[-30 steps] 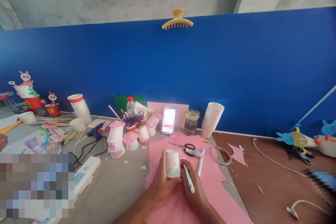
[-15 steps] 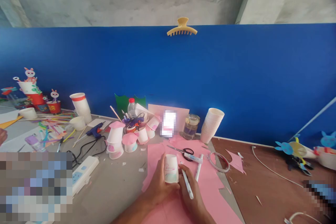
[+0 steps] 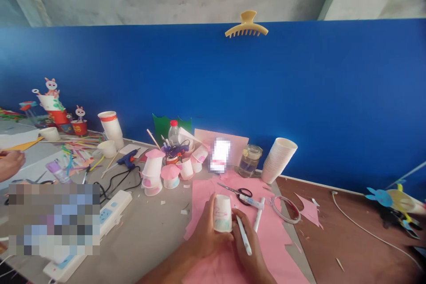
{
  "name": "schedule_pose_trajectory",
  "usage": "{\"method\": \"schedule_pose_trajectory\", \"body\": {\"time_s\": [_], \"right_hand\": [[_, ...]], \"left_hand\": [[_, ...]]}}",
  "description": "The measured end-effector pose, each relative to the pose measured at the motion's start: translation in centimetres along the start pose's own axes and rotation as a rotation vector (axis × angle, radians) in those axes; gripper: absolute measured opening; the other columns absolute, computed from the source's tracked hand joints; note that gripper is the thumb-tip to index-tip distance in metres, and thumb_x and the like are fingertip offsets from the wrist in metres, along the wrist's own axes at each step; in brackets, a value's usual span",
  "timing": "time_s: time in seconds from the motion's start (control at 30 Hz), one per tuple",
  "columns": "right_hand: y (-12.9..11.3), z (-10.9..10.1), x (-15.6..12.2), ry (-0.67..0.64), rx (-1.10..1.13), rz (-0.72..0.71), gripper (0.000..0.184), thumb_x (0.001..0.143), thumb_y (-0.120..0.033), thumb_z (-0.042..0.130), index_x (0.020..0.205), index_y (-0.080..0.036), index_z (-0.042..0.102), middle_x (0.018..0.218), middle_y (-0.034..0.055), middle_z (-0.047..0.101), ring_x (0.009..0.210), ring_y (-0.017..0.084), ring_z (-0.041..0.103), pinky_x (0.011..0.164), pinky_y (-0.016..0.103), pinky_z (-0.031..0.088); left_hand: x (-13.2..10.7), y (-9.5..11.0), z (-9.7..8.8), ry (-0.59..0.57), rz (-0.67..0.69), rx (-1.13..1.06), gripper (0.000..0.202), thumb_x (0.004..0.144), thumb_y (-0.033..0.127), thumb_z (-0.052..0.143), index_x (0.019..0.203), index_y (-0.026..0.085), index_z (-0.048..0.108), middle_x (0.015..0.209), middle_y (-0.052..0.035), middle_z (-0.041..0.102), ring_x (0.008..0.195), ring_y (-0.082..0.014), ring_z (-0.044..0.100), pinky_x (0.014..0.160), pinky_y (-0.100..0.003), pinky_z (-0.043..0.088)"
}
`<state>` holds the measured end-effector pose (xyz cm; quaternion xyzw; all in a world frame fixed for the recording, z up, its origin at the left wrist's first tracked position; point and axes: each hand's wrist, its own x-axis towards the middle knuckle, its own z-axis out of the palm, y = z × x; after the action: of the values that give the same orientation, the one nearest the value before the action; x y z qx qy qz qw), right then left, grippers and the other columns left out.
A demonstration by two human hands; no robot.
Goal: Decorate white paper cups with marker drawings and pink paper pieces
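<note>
My left hand point(image 3: 204, 235) is wrapped round a small white paper cup point(image 3: 222, 213) held upside down, with pink and teal marks on its side. My right hand point(image 3: 248, 248) pinches a white pen point(image 3: 244, 236), whose tip is at the cup's right side. Both hands hover over a sheet of pink paper point(image 3: 273, 239) on the grey table. Black-handled scissors point(image 3: 238, 191), another white marker point(image 3: 258, 215) and a roll of tape point(image 3: 286, 208) lie just beyond the hands.
Decorated pink-topped cups point(image 3: 156, 173) stand left of the sheet, with a glue gun point(image 3: 128, 159), a power strip point(image 3: 109, 213) and cables. A stack of white cups point(image 3: 278, 155), a glass jar point(image 3: 249, 159) and a bottle point(image 3: 173, 133) line the blue partition. Another person's hand point(image 3: 9, 164) shows at far left.
The camera has turned slightly left and down, so everything has shifted right in view. My hands keep the same hold on the cup and the pen.
</note>
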<state>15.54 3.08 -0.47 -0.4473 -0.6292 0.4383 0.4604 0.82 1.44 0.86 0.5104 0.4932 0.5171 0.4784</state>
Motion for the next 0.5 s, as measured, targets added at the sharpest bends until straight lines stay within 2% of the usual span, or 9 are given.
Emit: {"method": "schedule_pose_trajectory", "body": {"time_s": [0.13, 0.3, 0.4, 0.5], "right_hand": [[-0.3, -0.1, -0.2, 0.014, -0.018, -0.013, 0.035, 0.09, -0.045, 0.045, 0.111, -0.019, 0.054, 0.096, 0.0079, 0.069, 0.079, 0.02, 0.067, 0.064, 0.025, 0.055], [-0.8, -0.1, -0.2, 0.048, -0.043, -0.025, 0.033, 0.089, -0.043, 0.048, 0.11, -0.019, 0.056, 0.095, 0.0081, 0.069, 0.081, 0.021, 0.067, 0.067, 0.027, 0.055], [-1.1, -0.2, 0.1, 0.05, -0.054, -0.032, 0.032, 0.088, -0.041, 0.048, 0.108, -0.018, 0.057, 0.096, 0.0085, 0.069, 0.085, 0.021, 0.067, 0.069, 0.027, 0.055], [-1.2, -0.3, 0.2, 0.053, -0.061, -0.045, 0.03, 0.088, -0.04, 0.049, 0.107, -0.019, 0.058, 0.094, 0.0082, 0.07, 0.086, 0.022, 0.067, 0.067, 0.026, 0.055]], "left_hand": [[0.0, 0.0, -0.1, -0.04, 0.051, 0.002, 0.109, 0.058, 0.019, 0.08, 0.147, 0.021, 0.018, 0.142, -0.0146, 0.037, 0.13, -0.034, 0.036, 0.106, -0.042, 0.036], [0.0, -0.3, -0.3, -0.058, 0.051, 0.03, 0.113, 0.056, 0.013, 0.078, 0.147, 0.028, 0.013, 0.143, -0.0111, 0.035, 0.132, -0.0347, 0.032, 0.107, -0.047, 0.034], [0.0, -0.4, -0.6, -0.092, 0.092, 0.074, 0.106, 0.062, 0.012, 0.073, 0.148, 0.026, 0.012, 0.146, -0.0128, 0.032, 0.133, -0.0356, 0.03, 0.108, -0.049, 0.032], [0.0, -0.4, -0.8, -0.111, 0.108, 0.086, 0.101, 0.066, 0.015, 0.071, 0.148, 0.027, 0.013, 0.145, -0.0123, 0.034, 0.131, -0.0343, 0.035, 0.108, -0.047, 0.034]]}}
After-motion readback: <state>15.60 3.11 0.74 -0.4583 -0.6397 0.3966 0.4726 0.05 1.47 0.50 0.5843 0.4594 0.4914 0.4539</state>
